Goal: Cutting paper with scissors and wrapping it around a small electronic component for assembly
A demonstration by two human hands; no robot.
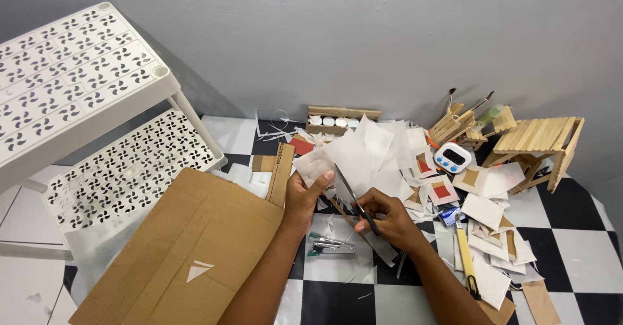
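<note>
**Scissors meet white paper over a checkered floor**

A flattened cardboard sheet (188,253) lies nearest, at 7 o'clock. Above it the left hand (304,198) pinches a white paper sheet (354,159), while the right hand (389,218) grips black-handled scissors (355,201), blades against the paper's edge. At 12 o'clock a narrow wooden tray (342,114) holds a row of small white pots (334,122). A stapler (331,246) lies just below the hands.

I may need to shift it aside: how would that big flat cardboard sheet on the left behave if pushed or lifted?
The cardboard sheet looks thin and creased, so it would probably bend at the folds when lifted by one edge. It lies flat, so it would likely slide easily. It probably weighs little for its size.
</note>
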